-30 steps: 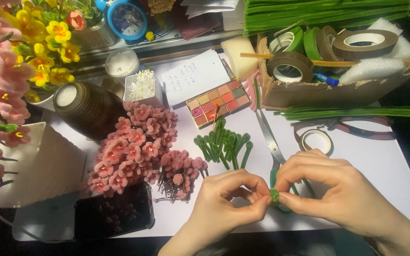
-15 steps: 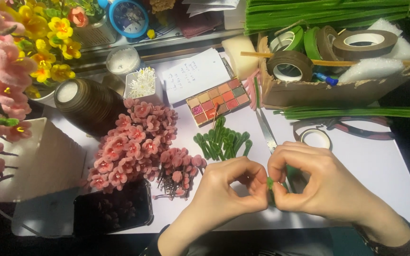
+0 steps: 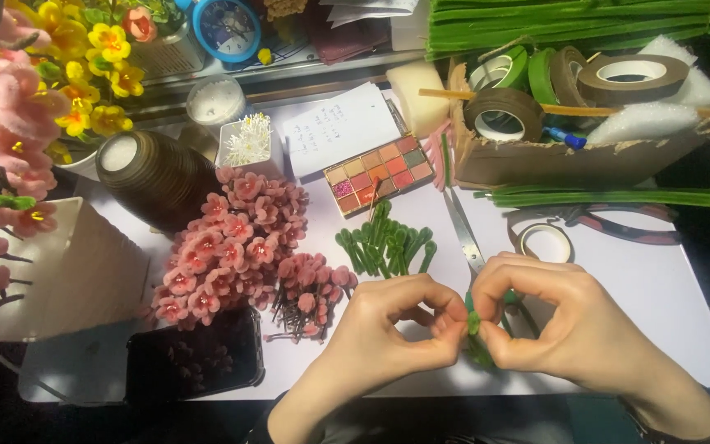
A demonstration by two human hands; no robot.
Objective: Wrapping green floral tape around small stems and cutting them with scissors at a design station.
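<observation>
My left hand point(image 3: 396, 329) and my right hand point(image 3: 560, 316) meet at the near edge of the white table point(image 3: 659, 288). Both pinch a small green chenille piece point(image 3: 474, 325) between thumb and fingers. A little pile of finished green pieces point(image 3: 388, 242) lies just beyond my hands. Left of it sits a heap of pink chenille flowers point(image 3: 236, 247), with smaller pink buds point(image 3: 314, 288) beside it.
Scissors point(image 3: 463, 230) and a tape ring point(image 3: 546, 242) lie behind my right hand. A cardboard box point(image 3: 585, 160) of tape rolls, long green stems point(image 3: 618, 197), a colour palette point(image 3: 378, 173), a brown jar point(image 3: 154, 177), a dark phone point(image 3: 195, 362) and flower arrangements point(image 3: 18, 131) surround the work area.
My hands have shifted slightly and kept working the green piece between the fingertips; the view has moved a little. Nothing else on the table has moved.
</observation>
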